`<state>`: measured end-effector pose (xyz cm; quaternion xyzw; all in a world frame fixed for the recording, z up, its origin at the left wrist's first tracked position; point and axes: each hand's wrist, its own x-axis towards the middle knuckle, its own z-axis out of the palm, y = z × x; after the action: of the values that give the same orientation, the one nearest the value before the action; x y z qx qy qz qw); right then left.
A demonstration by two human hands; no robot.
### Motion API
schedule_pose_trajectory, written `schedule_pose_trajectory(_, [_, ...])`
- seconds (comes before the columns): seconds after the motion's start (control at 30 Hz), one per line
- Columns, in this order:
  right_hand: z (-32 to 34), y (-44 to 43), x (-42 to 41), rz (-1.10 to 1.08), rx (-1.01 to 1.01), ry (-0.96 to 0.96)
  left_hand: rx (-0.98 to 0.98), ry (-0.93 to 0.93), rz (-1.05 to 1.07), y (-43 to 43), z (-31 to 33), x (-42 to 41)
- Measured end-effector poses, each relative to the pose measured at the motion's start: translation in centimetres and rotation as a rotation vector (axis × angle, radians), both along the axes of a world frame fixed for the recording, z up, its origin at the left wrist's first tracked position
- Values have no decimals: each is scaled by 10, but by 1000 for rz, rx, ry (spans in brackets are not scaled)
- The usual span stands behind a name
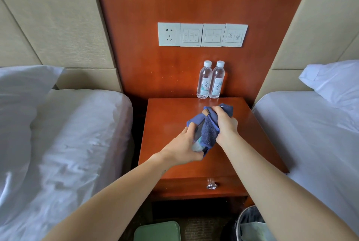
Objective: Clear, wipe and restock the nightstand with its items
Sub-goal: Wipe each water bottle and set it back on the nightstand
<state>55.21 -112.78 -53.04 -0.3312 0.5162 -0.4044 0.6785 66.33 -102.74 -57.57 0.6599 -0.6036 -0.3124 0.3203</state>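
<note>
"Forearms fill the near edge, and both hands meet over the nightstand. What do you have?"

"I have the left hand curled round a small dark item, half wrapped in the cloth; I can't tell what it is. The right hand is clenched on the cloth's upper bunch. The hands are nearly touching, above the top, not on it."

"And the 2 bottles?"

"Upright, touching each other, at the back edge by the panel. I judge I'm wiping the item before restocking it."

"How do you do that well?"

"Left grips firm, right draws the cloth along each face in turn, and I work low and forward so no cloth tail tips the bottles."
</note>
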Motion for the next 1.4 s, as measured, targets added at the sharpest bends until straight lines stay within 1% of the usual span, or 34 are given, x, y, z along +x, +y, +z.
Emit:
schedule_pose_trajectory(0.1, [-1,-7,-5,51,-52,51,98,282,-55,4,2,4])
schedule_pose_trajectory(0.2, [3,-15,-10,82,-44,15,158,536,-24,7,6,7])
schedule_pose_trajectory(0.27, [7,-17,-11,91,-27,-22,224,663,-63,6,10,10])
schedule_pose_trajectory(0.33, [7,-20,-12,72,-18,-34,302,704,-109,5,14,14])
schedule_pose_trajectory(0.43, [11,-24,-19,70,-54,-14,395,600,-158,6,12,11])
schedule_pose_trajectory(0.47, [12,-26,-21,67,-63,-4,393,565,-152,6,11,7])
schedule_pose_trajectory(0.57, [14,-25,-23,36,-63,8,285,454,-50,0,10,-5])
schedule_pose_trajectory(0.67, [15,-19,-22,4,-26,18,209,151,37,-9,12,-11])
schedule_pose_trajectory(0.73, [10,-13,-21,4,-10,22,197,51,49,-12,10,-10])
schedule_pose_trajectory(0.87, [-13,7,-16,-22,21,39,136,-150,3,-16,9,-11])
schedule_pose_trajectory(0.97, [-27,20,-10,-35,52,-1,124,-246,-35,-18,6,-8])
schedule_pose_trajectory(1.07, [-34,26,-6,-52,74,-9,96,-298,-52,-19,7,-2])
schedule_pose_trajectory(1.13, [-29,24,-8,-66,98,-41,82,-250,-87,-20,8,1])
schedule_pose_trajectory(1.2, [-22,17,-12,-85,99,-102,114,-135,-145,-21,10,4])
schedule_pose_trajectory(1.27, [-18,10,-15,-67,92,-131,158,45,-186,-21,12,6])
schedule_pose_trajectory(1.37, [-15,1,-18,-5,65,-208,232,391,-213,-12,18,8])
schedule_pose_trajectory(1.4, [-15,-3,-19,19,61,-240,255,465,-232,-8,19,9])
